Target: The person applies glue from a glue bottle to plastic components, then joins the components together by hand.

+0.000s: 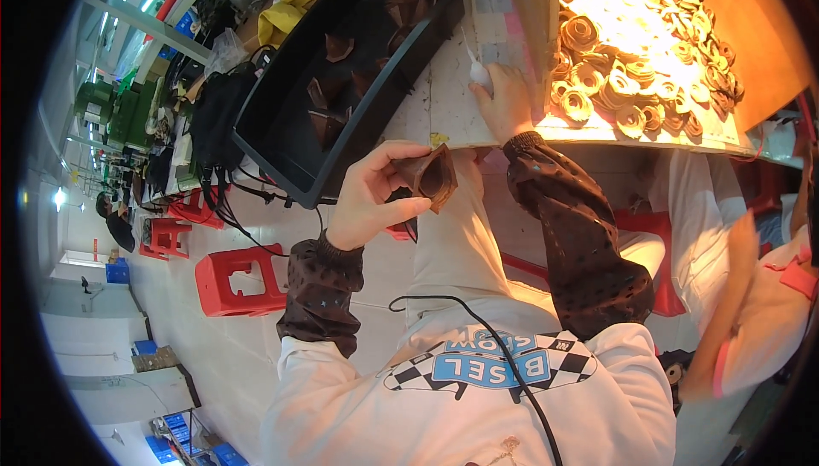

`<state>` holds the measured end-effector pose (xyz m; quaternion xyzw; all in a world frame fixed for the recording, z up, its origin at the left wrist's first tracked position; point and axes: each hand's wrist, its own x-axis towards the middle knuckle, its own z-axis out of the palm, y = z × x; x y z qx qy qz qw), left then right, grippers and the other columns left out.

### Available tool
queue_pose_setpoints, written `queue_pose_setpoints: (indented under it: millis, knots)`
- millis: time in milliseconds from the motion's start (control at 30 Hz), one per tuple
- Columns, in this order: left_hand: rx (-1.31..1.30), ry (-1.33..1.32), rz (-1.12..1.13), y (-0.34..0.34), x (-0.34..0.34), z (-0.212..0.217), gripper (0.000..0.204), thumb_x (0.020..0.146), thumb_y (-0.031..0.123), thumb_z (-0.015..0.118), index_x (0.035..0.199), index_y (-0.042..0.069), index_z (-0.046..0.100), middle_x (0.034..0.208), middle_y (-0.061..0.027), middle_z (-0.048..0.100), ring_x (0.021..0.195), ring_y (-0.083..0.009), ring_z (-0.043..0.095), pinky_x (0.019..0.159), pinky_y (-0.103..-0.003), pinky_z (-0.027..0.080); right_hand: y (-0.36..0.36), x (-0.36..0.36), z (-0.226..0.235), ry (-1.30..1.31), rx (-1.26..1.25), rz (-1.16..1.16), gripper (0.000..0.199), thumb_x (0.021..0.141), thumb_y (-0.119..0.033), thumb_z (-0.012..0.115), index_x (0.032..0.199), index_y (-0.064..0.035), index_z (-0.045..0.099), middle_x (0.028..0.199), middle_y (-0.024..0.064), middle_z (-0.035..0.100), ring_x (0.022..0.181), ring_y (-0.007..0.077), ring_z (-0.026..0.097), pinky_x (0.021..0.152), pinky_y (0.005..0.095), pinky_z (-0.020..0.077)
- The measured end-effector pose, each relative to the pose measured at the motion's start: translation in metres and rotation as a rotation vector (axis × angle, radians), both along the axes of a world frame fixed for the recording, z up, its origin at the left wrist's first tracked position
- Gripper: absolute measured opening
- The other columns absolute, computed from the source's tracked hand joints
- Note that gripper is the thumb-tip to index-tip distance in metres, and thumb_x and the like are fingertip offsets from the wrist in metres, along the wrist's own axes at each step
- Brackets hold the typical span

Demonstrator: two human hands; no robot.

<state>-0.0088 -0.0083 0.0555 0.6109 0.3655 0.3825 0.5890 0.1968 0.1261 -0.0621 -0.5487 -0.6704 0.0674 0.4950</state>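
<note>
My left hand [371,196] pinches a small brown folded piece [433,178] between thumb and fingers, in front of the table's near edge. The piece looks like leather and has a pointed, hollow shape with its opening toward me. On the tabletop my right hand [507,101] is closed around a small white squeeze bottle [479,76] with a long thin tip that points away from me. Several similar brown folded pieces [339,46] lie in a black tray [311,178] to the left.
Under bright light at the right, many coiled brown strips [589,78] fill a wood-sided area. Red stools [241,282] stand on the floor at the left. A co-worker's arm [725,295] shows at the far right. A black cable [512,355] hangs over my shirt.
</note>
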Motion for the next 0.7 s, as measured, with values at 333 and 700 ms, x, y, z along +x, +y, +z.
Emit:
queue_pose_setpoints:
  millis: [333,700]
  knots:
    - [0.033,-0.067,0.018,0.005,0.000,-0.004,0.060,0.069,-0.003,0.074,0.123,0.000,0.049,0.122,-0.0078,0.049,0.114,-0.0166,0.050,0.102,-0.032,0.039,-0.013,-0.004,0.002,-0.021,0.043,-0.025,0.066,0.068,-0.016,0.076,0.123,0.0024,0.043,0.114,0.0222,0.050,0.109,0.0386,0.046,0.093,0.0435,0.0375]
    - [0.175,-0.093,0.065,0.012,-0.001,-0.005,0.062,0.067,-0.011,0.072,0.124,0.002,0.049,0.127,-0.0081,0.046,0.117,-0.0181,0.049,0.103,-0.034,0.039,-0.019,-0.003,0.008,-0.016,0.043,-0.002,0.069,0.070,-0.015,0.076,0.126,0.0033,0.040,0.118,0.0222,0.049,0.111,0.0390,0.045,0.096,0.0430,0.0368]
